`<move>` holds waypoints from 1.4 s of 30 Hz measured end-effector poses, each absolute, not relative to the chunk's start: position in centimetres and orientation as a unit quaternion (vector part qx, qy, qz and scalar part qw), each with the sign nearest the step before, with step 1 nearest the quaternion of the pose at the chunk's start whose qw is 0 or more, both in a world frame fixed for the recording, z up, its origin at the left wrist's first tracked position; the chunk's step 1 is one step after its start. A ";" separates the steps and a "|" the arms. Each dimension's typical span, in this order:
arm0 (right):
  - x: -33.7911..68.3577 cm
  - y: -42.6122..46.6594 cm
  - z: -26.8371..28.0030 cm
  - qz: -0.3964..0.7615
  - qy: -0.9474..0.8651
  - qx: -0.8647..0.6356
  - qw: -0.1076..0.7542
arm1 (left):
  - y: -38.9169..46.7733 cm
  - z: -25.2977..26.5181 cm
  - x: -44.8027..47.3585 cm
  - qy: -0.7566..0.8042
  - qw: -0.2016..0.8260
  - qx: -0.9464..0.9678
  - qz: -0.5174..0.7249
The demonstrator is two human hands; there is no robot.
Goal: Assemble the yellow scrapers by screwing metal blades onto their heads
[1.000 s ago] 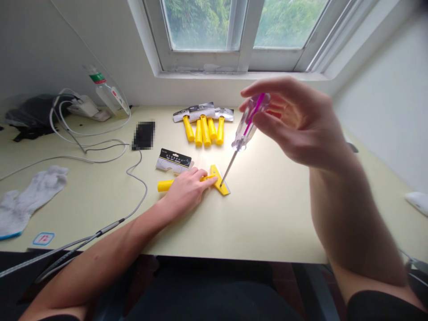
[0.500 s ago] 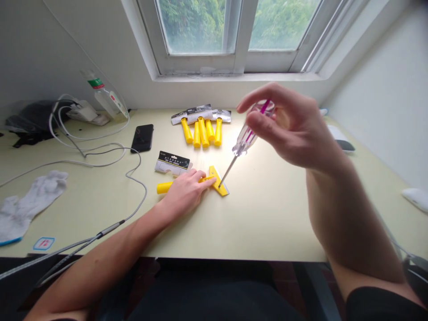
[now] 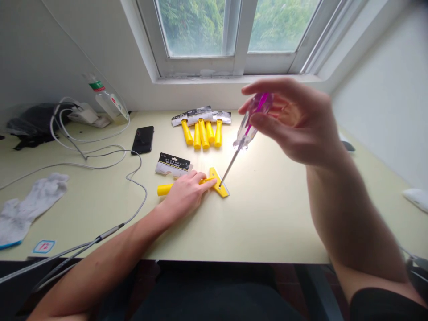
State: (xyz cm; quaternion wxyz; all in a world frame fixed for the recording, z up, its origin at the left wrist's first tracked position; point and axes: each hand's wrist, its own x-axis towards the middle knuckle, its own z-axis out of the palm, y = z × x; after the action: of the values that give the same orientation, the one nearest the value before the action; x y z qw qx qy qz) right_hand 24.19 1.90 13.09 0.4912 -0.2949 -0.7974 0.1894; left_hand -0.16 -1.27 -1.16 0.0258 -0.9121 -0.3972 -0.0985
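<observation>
A yellow scraper (image 3: 219, 187) with a thin metal blade lies on the pale table, its handle to the left. My left hand (image 3: 185, 191) is closed over that handle and presses it down, one finger reaching to the head. In my right hand (image 3: 290, 120) is a screwdriver (image 3: 245, 129) with a clear and purple handle, held between thumb and fingers. The shaft slants down to the left, and its tip is at the lower screw on the scraper head. Just behind my left hand lies a black and white packaging card (image 3: 173, 165).
Several yellow scrapers (image 3: 202, 133) in card sleeves lie at the back, below the window. A black phone (image 3: 143, 140), grey cables (image 3: 133, 174), a plastic bottle (image 3: 109, 102) and white gloves (image 3: 33, 205) are on the left. A white object (image 3: 416, 198) is at the right edge.
My right hand has turned slightly around the screwdriver, its fingers shifted on the handle. The tip stays at the lower screw. My left hand and the scraper keep their place.
</observation>
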 end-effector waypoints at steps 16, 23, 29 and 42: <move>28.0 10.2 6.1 0.131 -0.806 -0.575 0.050 | -1.3 -1.1 -0.4 -0.377 0.035 -0.917 -0.128; 26.9 8.7 6.5 0.161 -0.853 -0.497 0.001 | -1.5 -0.9 -0.3 -0.373 0.057 -0.912 -0.164; 23.3 4.9 7.8 0.280 -0.904 -0.322 -0.006 | -1.4 -0.7 -0.3 -0.382 0.069 -0.901 -0.195; 22.4 4.5 6.9 0.287 -0.891 -0.348 -0.047 | -1.3 -0.7 -0.4 -0.388 0.059 -0.892 -0.225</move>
State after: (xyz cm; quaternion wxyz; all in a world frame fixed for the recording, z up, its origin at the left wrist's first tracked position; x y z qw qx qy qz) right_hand 22.41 4.55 6.94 -0.0473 -0.3481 -0.8912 0.2871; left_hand -0.40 -1.30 -0.73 0.0592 -0.8918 -0.3880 -0.2250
